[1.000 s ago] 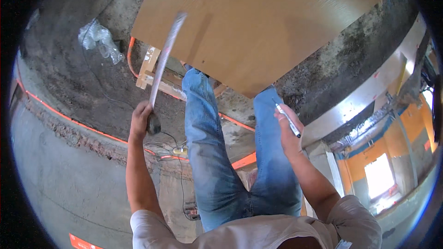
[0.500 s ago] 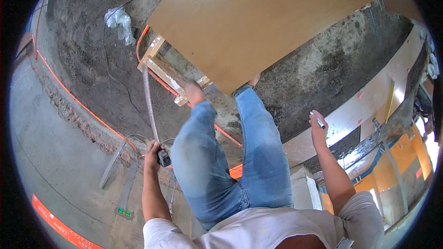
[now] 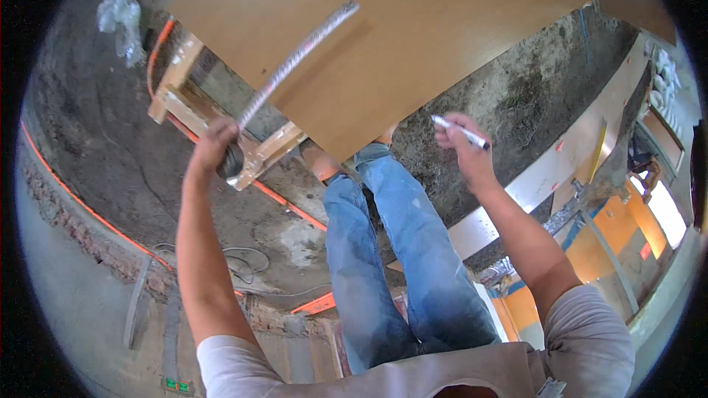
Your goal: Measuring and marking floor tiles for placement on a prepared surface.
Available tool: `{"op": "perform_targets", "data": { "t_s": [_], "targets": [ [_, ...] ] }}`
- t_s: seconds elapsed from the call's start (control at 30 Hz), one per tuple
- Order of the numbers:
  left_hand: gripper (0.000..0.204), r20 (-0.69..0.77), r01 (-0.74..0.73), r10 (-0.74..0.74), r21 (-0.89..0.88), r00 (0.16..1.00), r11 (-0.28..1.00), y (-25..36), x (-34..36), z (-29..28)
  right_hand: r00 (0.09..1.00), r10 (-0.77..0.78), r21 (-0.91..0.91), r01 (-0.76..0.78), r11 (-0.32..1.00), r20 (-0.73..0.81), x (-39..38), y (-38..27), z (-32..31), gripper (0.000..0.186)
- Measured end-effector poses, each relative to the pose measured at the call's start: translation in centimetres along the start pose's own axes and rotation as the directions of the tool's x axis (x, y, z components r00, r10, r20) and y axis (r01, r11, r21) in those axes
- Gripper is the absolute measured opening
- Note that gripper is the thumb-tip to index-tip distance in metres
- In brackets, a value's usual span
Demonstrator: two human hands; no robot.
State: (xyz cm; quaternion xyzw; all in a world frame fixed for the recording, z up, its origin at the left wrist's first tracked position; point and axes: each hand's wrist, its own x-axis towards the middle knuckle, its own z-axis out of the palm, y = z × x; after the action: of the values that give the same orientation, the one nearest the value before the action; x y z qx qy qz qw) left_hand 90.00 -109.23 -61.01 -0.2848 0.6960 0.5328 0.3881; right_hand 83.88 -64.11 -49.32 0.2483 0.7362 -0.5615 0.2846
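Observation:
A tape measure (image 3: 232, 161) sits in my closed left hand (image 3: 214, 146). Its pale blade (image 3: 295, 57) sticks out up and to the right, and the blade's end hangs over the brown board (image 3: 420, 37), casting a shadow there. In my right hand (image 3: 467, 146) I grip a white marker pen (image 3: 462, 133) with a dark end; its pale tip points left, just off the board's near right edge. Rough wooden supports (image 3: 276, 149) stick out from beneath the board's left corner, close to my left hand.
An orange hose (image 3: 284, 204) runs along the stained floor by the supports. Crumpled clear plastic (image 3: 122, 22) lies at the far left. To the right is a long pale panel (image 3: 509, 210) with a yellow strip (image 3: 599, 149) near it. A loose cable (image 3: 251, 262) curls on the floor.
My left hand has lifted forward, and the tape blade has swung from hanging by the supports to over the board. My right hand has moved left toward the board with the marker pen.

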Motion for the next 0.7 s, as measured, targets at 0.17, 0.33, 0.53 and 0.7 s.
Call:
{"op": "perform_targets", "data": {
  "t_s": [0.17, 0.33, 0.53, 0.7],
  "targets": [
    [0.017, 0.002, -0.046, 0.047, -0.112, 0.999, 0.993, -0.4, 6.7, -0.7, 0.997, -0.073, 0.038, 0.074, 0.997, -0.009, 5.0, 0.7, 4.1, 0.028],
    [0.017, -0.03, -0.033, 0.029, -0.139, 0.999, 0.99, 0.3, 8.9, -2.1, 0.992, -0.122, 0.032, 0.123, 0.992, -0.016, 7.6, 1.4, 7.5, 0.025],
    [0.018, 0.012, -0.115, 0.116, -0.056, 0.993, 0.992, 1.2, 10.3, -3.0, 0.942, -0.234, 0.316, 0.304, 0.899, -0.242, 12.7, -1.3, 9.5, 0.021],
    [0.017, 0.033, -0.074, 0.074, -0.026, 0.997, 0.997, 1.8, 10.9, -2.9, 0.944, -0.227, 0.387, 0.308, 0.869, -0.241, 16.4, -4.1, 11.1, 0.028]
  ]
}}
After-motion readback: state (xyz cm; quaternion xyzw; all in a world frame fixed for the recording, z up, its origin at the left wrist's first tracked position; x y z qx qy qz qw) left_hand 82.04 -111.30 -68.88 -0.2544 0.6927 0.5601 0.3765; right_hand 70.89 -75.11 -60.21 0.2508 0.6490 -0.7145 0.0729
